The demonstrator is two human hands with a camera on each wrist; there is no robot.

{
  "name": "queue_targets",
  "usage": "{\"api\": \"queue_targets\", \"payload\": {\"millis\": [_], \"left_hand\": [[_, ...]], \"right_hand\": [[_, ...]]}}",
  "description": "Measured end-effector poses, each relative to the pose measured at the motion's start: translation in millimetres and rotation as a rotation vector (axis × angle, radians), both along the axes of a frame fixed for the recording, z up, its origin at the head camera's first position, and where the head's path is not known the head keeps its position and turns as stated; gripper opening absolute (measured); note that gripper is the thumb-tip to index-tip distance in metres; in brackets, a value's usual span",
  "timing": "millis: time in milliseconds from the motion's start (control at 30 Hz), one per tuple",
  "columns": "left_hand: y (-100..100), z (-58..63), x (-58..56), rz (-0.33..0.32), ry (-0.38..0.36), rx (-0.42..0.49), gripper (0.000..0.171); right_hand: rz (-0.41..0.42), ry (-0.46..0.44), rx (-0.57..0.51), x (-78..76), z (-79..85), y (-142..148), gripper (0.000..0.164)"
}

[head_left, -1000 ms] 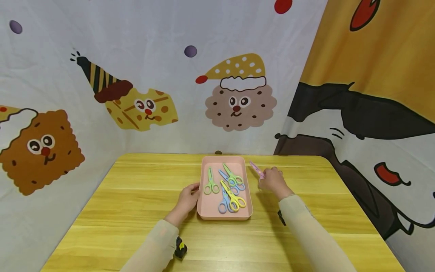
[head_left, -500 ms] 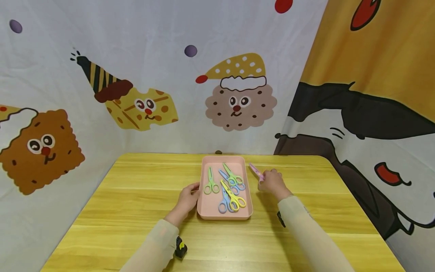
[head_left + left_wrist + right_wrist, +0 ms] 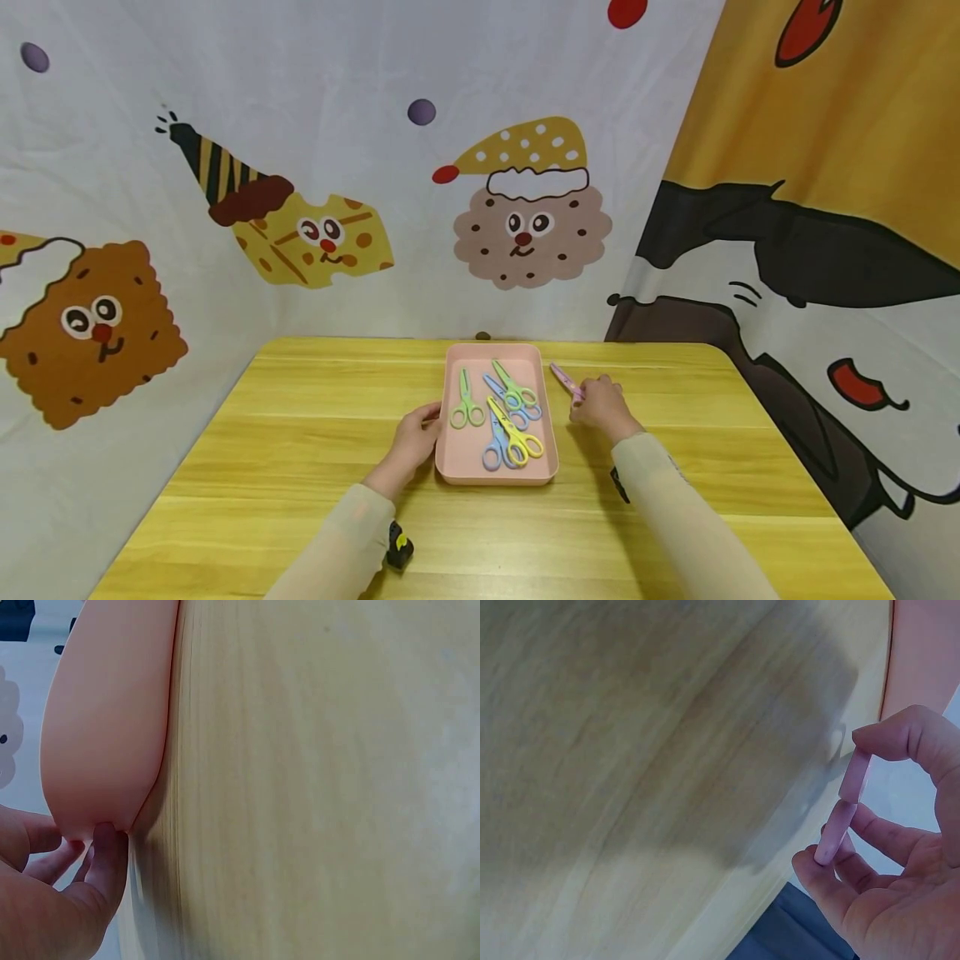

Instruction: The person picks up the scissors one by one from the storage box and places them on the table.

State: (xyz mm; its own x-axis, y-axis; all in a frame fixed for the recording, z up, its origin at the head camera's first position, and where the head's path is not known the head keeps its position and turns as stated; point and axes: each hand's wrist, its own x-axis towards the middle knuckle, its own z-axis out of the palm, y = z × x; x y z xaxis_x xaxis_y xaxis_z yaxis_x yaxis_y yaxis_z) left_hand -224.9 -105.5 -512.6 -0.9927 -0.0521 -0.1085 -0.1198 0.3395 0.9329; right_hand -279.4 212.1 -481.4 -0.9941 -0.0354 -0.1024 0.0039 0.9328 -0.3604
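While right hand (image 3: 603,405) pinches pink plastic scissors (image 3: 566,379), slippage risks drop. Left hand (image 3: 409,437) touches rectangular pink tray (image 3: 495,481), grip unclear

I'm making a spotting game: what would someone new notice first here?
Probably the pink tray of colourful scissors, mid-picture on the wooden table. Next, the pink scissors held in the right hand beside the tray, and the cookie cartoon in a spotted hat on the backdrop.

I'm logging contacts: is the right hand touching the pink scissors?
Touching. The right wrist view shows it: the right hand pinches the pink scissors between thumb and fingers, with no gap at the thumb tip.
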Motion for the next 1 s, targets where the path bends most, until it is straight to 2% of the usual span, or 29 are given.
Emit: {"api": "queue_targets", "payload": {"millis": [300, 600, 1000], "left_hand": [[0.2, -0.9, -0.1, 0.003, -0.006, 0.013, 0.036], [0.2, 0.2, 0.8, 0.006, -0.021, 0.005, 0.036], [0.1, 0.3, 0.6, 0.005, -0.026, 0.001, 0.036]], "right_hand": [[0.013, 0.017, 0.017, 0.6, 0.7, 0.3, 0.031], [-0.002, -0.007, 0.010, -0.3, -0.2, 0.7, 0.039], [-0.010, -0.019, 0.006, -2.5, -3.6, 1.9, 0.036]]}}
